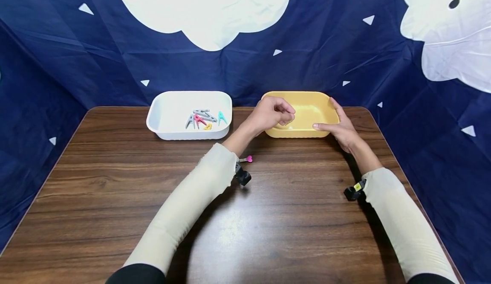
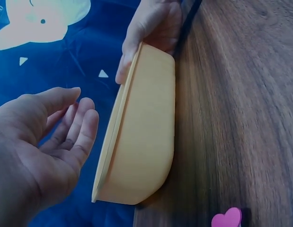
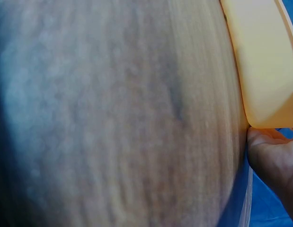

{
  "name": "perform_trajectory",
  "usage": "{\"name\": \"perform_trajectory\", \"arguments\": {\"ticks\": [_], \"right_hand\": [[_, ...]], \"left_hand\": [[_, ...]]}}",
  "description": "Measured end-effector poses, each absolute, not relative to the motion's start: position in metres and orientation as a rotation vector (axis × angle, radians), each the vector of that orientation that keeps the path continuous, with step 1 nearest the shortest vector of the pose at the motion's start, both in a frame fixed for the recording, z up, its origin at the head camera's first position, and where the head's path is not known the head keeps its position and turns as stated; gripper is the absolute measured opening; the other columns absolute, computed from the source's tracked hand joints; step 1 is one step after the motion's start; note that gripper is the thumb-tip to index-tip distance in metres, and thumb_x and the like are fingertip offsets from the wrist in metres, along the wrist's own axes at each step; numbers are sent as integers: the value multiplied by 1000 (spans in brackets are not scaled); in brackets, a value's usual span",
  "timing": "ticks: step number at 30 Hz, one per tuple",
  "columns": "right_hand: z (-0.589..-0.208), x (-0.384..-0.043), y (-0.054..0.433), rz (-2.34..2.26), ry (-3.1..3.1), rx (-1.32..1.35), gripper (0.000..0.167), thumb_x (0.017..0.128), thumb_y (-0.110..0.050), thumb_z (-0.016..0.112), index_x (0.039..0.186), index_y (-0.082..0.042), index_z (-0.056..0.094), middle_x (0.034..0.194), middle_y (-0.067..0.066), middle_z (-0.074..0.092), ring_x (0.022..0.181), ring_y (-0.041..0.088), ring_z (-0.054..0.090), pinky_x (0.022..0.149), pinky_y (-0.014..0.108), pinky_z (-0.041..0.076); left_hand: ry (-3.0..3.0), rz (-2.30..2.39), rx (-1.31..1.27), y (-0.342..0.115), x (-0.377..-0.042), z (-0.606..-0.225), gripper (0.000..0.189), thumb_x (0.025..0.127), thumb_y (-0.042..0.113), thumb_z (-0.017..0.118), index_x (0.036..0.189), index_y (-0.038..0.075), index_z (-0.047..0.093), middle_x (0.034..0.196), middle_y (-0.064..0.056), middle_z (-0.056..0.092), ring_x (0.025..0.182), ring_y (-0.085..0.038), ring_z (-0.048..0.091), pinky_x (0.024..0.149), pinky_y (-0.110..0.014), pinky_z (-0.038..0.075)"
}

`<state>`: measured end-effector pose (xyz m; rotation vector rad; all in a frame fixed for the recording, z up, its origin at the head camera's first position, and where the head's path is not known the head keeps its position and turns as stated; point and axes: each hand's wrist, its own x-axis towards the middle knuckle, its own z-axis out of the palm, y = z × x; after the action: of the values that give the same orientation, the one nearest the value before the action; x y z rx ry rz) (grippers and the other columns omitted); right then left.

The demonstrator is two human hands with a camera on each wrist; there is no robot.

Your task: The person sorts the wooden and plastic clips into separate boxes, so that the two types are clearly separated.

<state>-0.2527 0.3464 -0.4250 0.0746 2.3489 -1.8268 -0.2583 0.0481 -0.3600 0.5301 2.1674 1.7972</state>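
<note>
My right hand (image 1: 344, 131) grips the right end of a yellow plastic basin (image 1: 297, 134), thumb over the front rim and fingers along the side. Over the left part of this basin is my left hand (image 1: 273, 112), its fingers loosely bent. In the left wrist view the left hand (image 2: 51, 142) shows nothing between thumb and fingers, beside the basin's outer wall (image 2: 144, 123). The right wrist view catches part of the right hand (image 3: 274, 153) at the basin's corner. A small clip with a pink heart (image 1: 249, 159) lies on the table near my left wrist.
To the left stands a white basin (image 1: 168, 128) with several grey, pink, teal and yellow clothespins (image 1: 201, 117) in it. Both basins sit at the back edge of the wooden table (image 1: 96, 181), right in front of a dark blue curtain (image 1: 245, 71).
</note>
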Motion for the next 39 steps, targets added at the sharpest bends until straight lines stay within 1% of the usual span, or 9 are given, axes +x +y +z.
{"name": "perform_trajectory", "arguments": {"ticks": [5, 8, 12, 17, 20, 23, 27, 33, 39], "right_hand": [[-425, -252, 347, -1820, 2349, 77, 122, 98, -7, 86, 183, -38, 5, 193, -3, 2, 174, 22, 22, 141, 31, 25], [-425, -252, 347, -1827, 2346, 72, 122, 98, -6, 86, 183, -37, 5, 193, -2, 2, 174, 22, 23, 142, 32, 24], [-426, -252, 346, -1835, 2341, 66, 122, 98, -5, 86, 184, -36, 5, 193, -2, 3, 174, 23, 23, 142, 34, 24], [-425, -252, 346, -1832, 2345, 69, 122, 97, -6, 86, 184, -37, 6, 193, -3, 2, 174, 24, 21, 143, 36, 22], [-424, -252, 346, -1831, 2344, 71, 122, 97, -6, 86, 183, -37, 6, 193, -3, 2, 175, 24, 21, 143, 37, 22], [-424, -251, 346, -1829, 2343, 73, 122, 98, -6, 86, 183, -37, 5, 193, -2, 2, 174, 24, 23, 143, 37, 23], [-424, -251, 346, -1824, 2347, 75, 122, 97, -7, 86, 184, -36, 5, 193, -2, 2, 174, 24, 23, 143, 36, 24], [-425, -252, 347, -1816, 2353, 75, 123, 97, -7, 87, 183, -37, 4, 193, -2, 1, 174, 24, 22, 143, 37, 23], [-426, -253, 348, -1821, 2349, 78, 124, 97, -7, 87, 183, -36, 4, 193, -3, 1, 175, 23, 21, 143, 38, 23]], "left_hand": [[2172, 1751, 567, 46, -254, -358, 5, 100, -2, 81, 105, -4, 82, 83, -2, 74, 73, -14, 68, 87, -51, 66], [2183, 1730, 600, 45, -251, -359, 6, 99, -2, 82, 104, -5, 81, 81, -1, 74, 73, -16, 68, 86, -54, 65], [2200, 1693, 620, 43, -249, -361, 6, 99, -1, 82, 104, -5, 82, 82, -2, 76, 75, -20, 69, 83, -47, 65], [2211, 1669, 637, 41, -246, -360, 5, 99, -1, 82, 104, -4, 82, 85, -4, 77, 76, -21, 70, 86, -49, 66], [2209, 1656, 651, 41, -245, -360, 6, 99, -1, 82, 104, -4, 83, 85, -4, 77, 75, -17, 69, 79, -38, 65], [2208, 1637, 662, 41, -243, -359, 6, 99, -1, 82, 105, -3, 83, 85, -2, 76, 72, -12, 67, 71, -25, 59], [2217, 1617, 678, 41, -241, -358, 6, 99, 0, 82, 105, -1, 83, 88, -3, 77, 72, -10, 66, 69, -23, 56], [2234, 1586, 725, 38, -237, -356, 5, 99, 0, 81, 104, -1, 84, 96, -10, 79, 76, -16, 66, 68, -21, 54], [2269, 1545, 744, 33, -234, -355, 4, 99, 4, 84, 103, 2, 84, 96, -4, 80, 76, -8, 64, 68, -21, 52]]}}
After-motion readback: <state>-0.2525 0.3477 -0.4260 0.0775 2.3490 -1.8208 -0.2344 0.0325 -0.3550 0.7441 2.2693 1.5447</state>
